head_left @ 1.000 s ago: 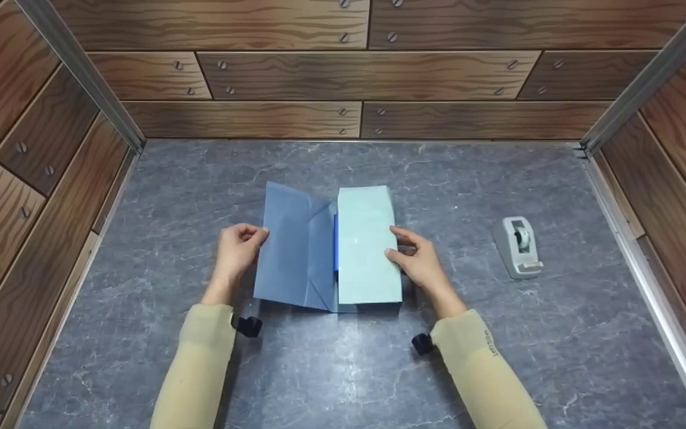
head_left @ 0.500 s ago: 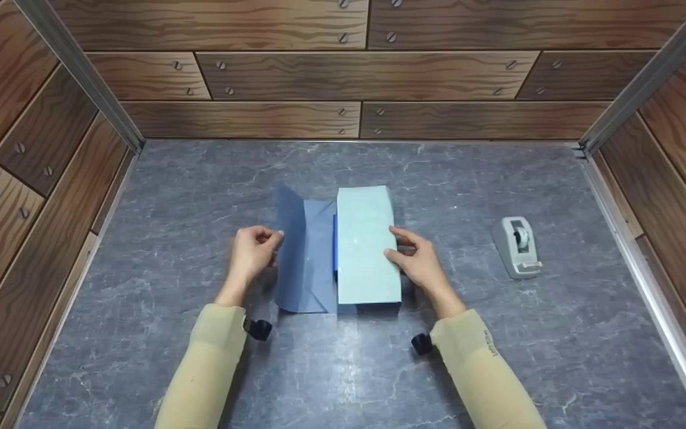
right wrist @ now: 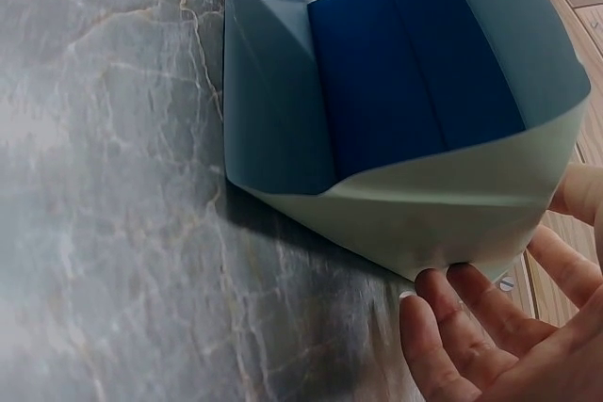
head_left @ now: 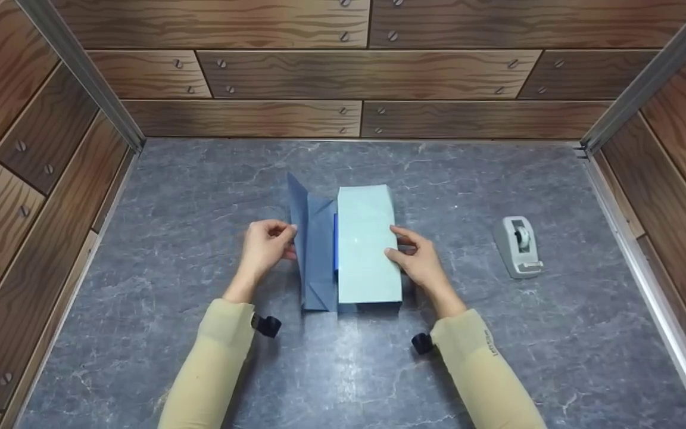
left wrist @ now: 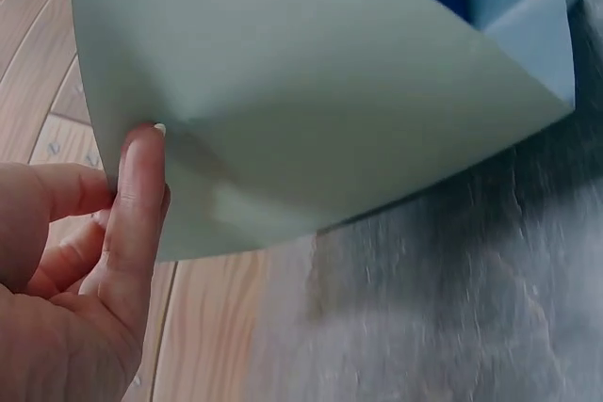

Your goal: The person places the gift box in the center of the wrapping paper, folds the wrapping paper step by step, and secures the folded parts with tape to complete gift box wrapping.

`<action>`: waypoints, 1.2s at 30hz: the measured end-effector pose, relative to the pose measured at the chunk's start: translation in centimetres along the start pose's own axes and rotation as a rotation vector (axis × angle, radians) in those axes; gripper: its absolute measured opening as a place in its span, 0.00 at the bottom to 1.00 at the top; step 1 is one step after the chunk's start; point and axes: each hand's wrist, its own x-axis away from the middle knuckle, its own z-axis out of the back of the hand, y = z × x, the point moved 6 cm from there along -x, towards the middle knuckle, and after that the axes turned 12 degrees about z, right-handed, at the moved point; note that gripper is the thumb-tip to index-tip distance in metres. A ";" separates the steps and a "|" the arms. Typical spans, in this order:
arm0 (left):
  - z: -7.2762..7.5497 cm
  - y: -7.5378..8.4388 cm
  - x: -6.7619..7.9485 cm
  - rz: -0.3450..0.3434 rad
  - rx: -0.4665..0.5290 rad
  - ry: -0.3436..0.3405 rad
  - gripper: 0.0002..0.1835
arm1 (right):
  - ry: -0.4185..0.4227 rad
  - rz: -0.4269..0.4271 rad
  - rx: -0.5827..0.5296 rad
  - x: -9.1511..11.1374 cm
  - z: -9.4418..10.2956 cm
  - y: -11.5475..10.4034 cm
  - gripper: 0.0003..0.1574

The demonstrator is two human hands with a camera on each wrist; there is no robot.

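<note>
The paper sheet (left wrist: 311, 91) lies between my two grips, around what looks like a blue box (right wrist: 419, 72). By its looks it is light and thin, smooth enough to slide a little under a fingertip, stiff enough to hold a crease but ready to bow: in the left wrist view it dents where my fingertip presses. I judge it would wrinkle or tear sooner than stretch, so a soft pinch at mid-edge suits it. The box looks firmer, a good backing to press against.

My left grip (head_left: 268, 244) is closed to a pinch on the outer edge of the left flap (head_left: 319, 256), about midway along. That flap stands raised and tilted just to the right of these fingers, its far corner poking up beyond them.

My right grip (head_left: 419, 259) is looser, thumb and fingers spread, tips resting against the outer side of the right flap (head_left: 370, 244), which is folded over the box towards my left. Light pressure there should steady the bundle without crushing its corner.

Under both grips is the grey marbled counter (head_left: 456, 369). Well to the right of my right grip stands a tape dispenser (head_left: 518, 247), touched by neither.
</note>
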 end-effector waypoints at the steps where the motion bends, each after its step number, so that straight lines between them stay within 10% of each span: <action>1: -0.2 0.2 0.0 -0.004 0.002 -0.006 0.10 | 0.001 -0.004 0.005 -0.1 0.0 0.4 0.31; 10: -2.6 1.6 0.3 -0.069 -0.046 -0.028 0.09 | 0.014 -0.017 0.015 -0.4 -0.1 1.8 0.31; 17: -4.6 2.7 0.2 -0.171 -0.198 0.022 0.08 | -0.007 -0.001 0.029 0.3 0.0 -2.0 0.31; 36: -9.0 3.7 0.2 -0.288 -0.422 0.056 0.07 | 0.020 -0.046 0.008 -0.4 -0.1 2.0 0.31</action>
